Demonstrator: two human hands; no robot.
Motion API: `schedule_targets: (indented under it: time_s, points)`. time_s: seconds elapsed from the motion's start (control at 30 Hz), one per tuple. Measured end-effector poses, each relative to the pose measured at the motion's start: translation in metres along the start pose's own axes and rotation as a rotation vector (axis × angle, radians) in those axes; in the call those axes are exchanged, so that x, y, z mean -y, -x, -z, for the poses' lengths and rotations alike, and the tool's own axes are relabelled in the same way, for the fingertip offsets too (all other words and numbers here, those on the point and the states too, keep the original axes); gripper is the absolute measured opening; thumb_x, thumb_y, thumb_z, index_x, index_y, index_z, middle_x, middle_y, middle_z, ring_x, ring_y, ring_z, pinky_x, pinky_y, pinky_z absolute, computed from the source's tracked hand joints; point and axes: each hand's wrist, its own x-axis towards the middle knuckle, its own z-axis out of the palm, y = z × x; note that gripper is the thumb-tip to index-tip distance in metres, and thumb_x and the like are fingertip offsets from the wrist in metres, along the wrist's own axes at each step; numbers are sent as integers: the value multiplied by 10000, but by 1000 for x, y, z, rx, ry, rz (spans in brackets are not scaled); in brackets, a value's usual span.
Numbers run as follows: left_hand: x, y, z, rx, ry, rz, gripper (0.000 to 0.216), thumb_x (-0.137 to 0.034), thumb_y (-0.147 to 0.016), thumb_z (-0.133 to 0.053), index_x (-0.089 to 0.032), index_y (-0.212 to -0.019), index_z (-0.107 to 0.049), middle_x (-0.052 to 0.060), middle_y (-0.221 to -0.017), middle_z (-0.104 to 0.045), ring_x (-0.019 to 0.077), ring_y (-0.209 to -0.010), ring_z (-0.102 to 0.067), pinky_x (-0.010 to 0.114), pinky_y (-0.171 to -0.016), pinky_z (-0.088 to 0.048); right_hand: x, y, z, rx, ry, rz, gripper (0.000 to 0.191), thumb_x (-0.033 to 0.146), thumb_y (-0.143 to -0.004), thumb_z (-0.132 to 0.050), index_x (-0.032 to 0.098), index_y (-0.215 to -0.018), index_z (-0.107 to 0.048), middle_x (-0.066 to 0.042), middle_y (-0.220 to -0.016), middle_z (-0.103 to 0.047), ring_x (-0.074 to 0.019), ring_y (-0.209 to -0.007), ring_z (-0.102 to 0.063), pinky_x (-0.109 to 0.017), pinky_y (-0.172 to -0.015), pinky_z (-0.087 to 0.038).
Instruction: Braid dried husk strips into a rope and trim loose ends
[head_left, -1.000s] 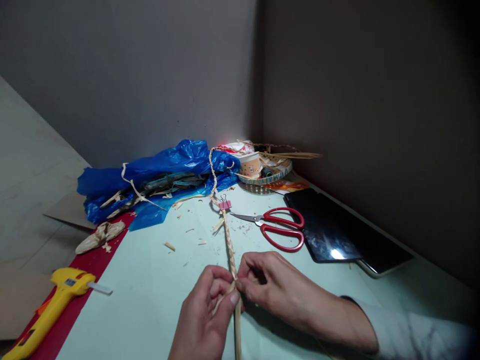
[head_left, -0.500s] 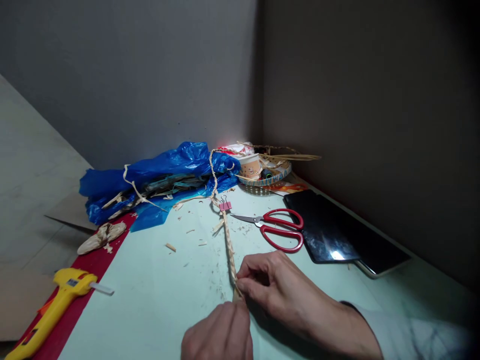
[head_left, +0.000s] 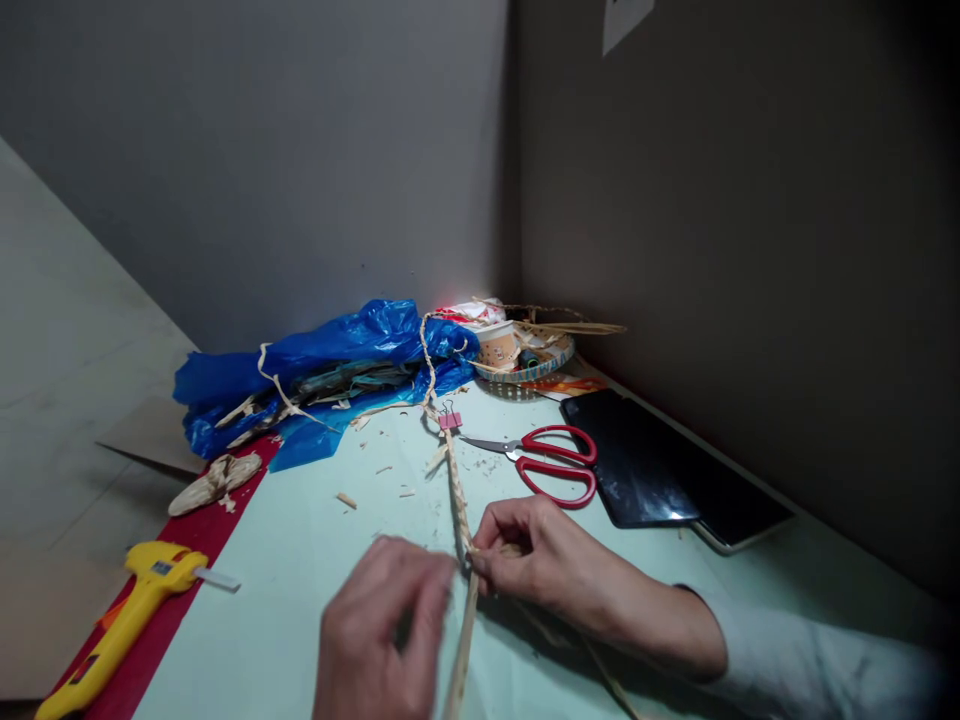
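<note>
A narrow pale braid of dried plant fibre (head_left: 454, 480) runs toward me across the table, its far part caught in a pink binder clip (head_left: 450, 421). My right hand (head_left: 532, 550) pinches the near end of the braid between thumb and fingertips. From that point a flat loose strand (head_left: 465, 640) comes down toward me, and another strand (head_left: 600, 670) trails below my right wrist. My left hand (head_left: 386, 625) is just left of the strand, fingers curled together and blurred at the tips; whatever they hold is hidden. Red-handled scissors (head_left: 555, 465) lie right of the braid.
A blue plastic bag (head_left: 360, 330) of dried fibres lies at the back left. A woven tray (head_left: 559, 358) with a paper cup (head_left: 497, 345) stands in the corner. Two dark flat devices (head_left: 637, 470) lie right; a yellow glue gun (head_left: 142, 600) and a fibre bundle (head_left: 214, 485) lie left.
My left hand has moved left and up, away from the braid's end, uncovering the loose strand. My right hand stays pinched on the braid. The view has shifted slightly.
</note>
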Motion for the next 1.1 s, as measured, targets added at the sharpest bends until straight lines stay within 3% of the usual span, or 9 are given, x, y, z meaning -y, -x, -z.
schedule_targets:
  time_s: [0.07, 0.1, 0.2, 0.33, 0.53, 0.67, 0.93, 1.1]
  points:
    - [3, -13, 2, 78, 286, 361, 178, -353, -827, -631, -197, -867, -708, 46, -794, -689, 176, -668, -629, 293, -647, -484, 3, 1, 0, 24, -77, 29, 163, 267, -778, -668, 125, -730, -603, 7, -638, -600, -96, -549, -458, -203, -517, -328]
    - [5, -17, 0, 226, 514, 510, 238, -393, -802, -653, -178, -897, -693, 27, -714, -663, 159, -580, -620, 290, -599, -497, 4, 1, 0, 33, -105, 44, 179, 286, -784, -667, 129, -735, -599, -6, -654, -621, -110, -567, -501, -211, -537, -355]
    - [10, -20, -11, 442, 964, 688, 279, -398, -749, -719, -149, -855, -651, -13, -648, -597, 81, -433, -520, 205, -420, -427, 3, 2, -1, 34, -103, 52, 170, 284, -818, -624, 137, -740, -589, -29, -659, -645, -155, -618, -587, -234, -574, -410]
    - [14, -14, -19, 473, 982, 743, 300, -406, -736, -740, -142, -781, -604, -27, -629, -593, -17, -351, -232, 129, -328, -166, 1, 2, 2, 50, 157, 95, 187, 225, -864, -533, 133, -734, -631, -48, -689, -683, -152, -642, -585, -225, -586, -402]
    - [15, -7, -17, 386, 681, 641, 233, -368, -832, -606, -158, -739, -564, -92, -451, -453, 14, -328, -240, 167, -339, -132, 5, 6, 9, 8, 487, 139, 239, 213, -882, -514, 154, -702, -659, -4, -651, -668, -117, -611, -533, -202, -553, -346]
    - [16, -8, -16, 325, 672, 669, 238, -375, -787, -652, -152, -765, -570, -63, -462, -531, 10, -315, -249, 175, -337, -102, 9, 9, 12, 59, 520, 115, 277, 250, -906, -501, 164, -706, -671, 6, -638, -675, -107, -598, -529, -196, -549, -340]
    - [15, -9, -10, 276, 895, 865, 303, -393, -715, -757, -146, -844, -636, -43, -499, -561, -8, -350, -204, 154, -363, -127, 4, 4, 12, 114, 437, 90, 284, 279, -910, -489, 164, -687, -622, 10, -608, -667, -85, -508, -512, -176, -484, -331]
    - [5, -12, -8, 190, 863, 933, 279, -365, -646, -820, -140, -763, -704, -45, -497, -539, 7, -364, -249, 170, -402, -340, 3, 2, 9, 145, 342, 53, 238, 240, -877, -486, 171, -671, -585, 31, -554, -590, -79, -459, -490, -173, -438, -321]
